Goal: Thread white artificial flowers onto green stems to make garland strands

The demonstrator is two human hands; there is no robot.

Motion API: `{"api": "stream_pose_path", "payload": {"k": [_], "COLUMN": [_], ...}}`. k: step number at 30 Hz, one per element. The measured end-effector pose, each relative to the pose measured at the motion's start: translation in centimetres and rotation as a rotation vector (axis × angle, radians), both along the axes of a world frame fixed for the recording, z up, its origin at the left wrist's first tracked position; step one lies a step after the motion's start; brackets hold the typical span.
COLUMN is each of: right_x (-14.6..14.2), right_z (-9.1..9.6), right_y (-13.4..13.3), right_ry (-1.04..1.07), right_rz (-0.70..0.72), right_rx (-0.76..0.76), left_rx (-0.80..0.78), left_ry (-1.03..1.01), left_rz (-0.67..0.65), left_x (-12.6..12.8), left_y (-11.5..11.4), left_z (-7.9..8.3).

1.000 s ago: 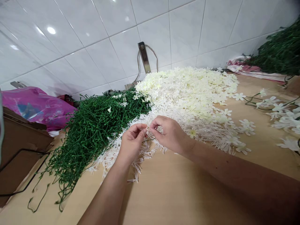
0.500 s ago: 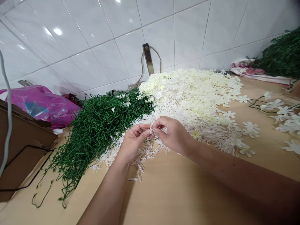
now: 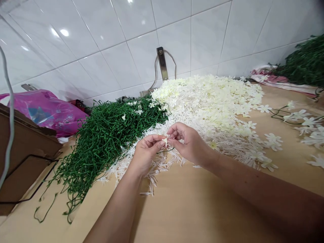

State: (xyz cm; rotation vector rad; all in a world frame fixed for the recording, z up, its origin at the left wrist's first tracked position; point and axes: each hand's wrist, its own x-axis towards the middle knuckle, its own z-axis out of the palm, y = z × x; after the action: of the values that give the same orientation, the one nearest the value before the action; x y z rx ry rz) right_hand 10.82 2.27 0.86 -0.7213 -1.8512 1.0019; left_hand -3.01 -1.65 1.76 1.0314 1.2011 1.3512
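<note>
Between my two hands is a small pale artificial flower [image 3: 165, 141], partly covered by fingertips. My left hand [image 3: 149, 148] pinches it between thumb and forefinger. From the other side my right hand [image 3: 186, 141] pinches at the same flower, its thumb and forefinger close together and the other fingers curled. A thin green stem [image 3: 162, 151] shows just below the fingertips. Behind my hands spreads a heap of white and cream artificial flowers [image 3: 215, 98], with thin white stamen-like pieces [image 3: 162, 165] along its front. To the left lies a pile of green plastic stems [image 3: 108, 135].
Finished-looking flower sprays [image 3: 306, 123] lie at right on the wooden table [image 3: 177, 206]. More green stems [image 3: 303, 64] rest on a pink and white cloth [image 3: 278, 81]. At left stand a cardboard box [image 3: 27, 152] and a purple plastic bag [image 3: 48, 111]. A tiled wall [image 3: 172, 37] borders the back.
My right fingers have shifted and loosened slightly around the flower, which now shows more of its petals. The left hand keeps its pinch. The whole view has shifted a little.
</note>
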Motion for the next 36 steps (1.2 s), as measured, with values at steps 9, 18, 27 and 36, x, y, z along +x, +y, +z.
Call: {"api": "stream_pose_path", "payload": {"k": [9,18,27,36], "right_x": [0.2,1.6,1.7,1.1], "right_z": [1.1,0.6,0.1,-0.4], "right_y": [0.0,2.5,2.6,1.8], "right_ry": [0.057,0.150,0.193,0.242], "right_rz": [0.059,0.114,0.338,0.403], "right_rx": [-0.080,-0.345,-0.640,-0.738], "left_rx": [-0.024,0.333,0.404,0.411], "left_ry": [0.100,1.261,0.617,0.132], "left_rz": [-0.016,-0.042,0.447,0.483], "left_x": [0.1,0.7,-1.7,-3.6], "left_y": [0.2,0.3,0.8,1.3], "left_z": [-0.4,-2.1,-0.7,0.0]}}
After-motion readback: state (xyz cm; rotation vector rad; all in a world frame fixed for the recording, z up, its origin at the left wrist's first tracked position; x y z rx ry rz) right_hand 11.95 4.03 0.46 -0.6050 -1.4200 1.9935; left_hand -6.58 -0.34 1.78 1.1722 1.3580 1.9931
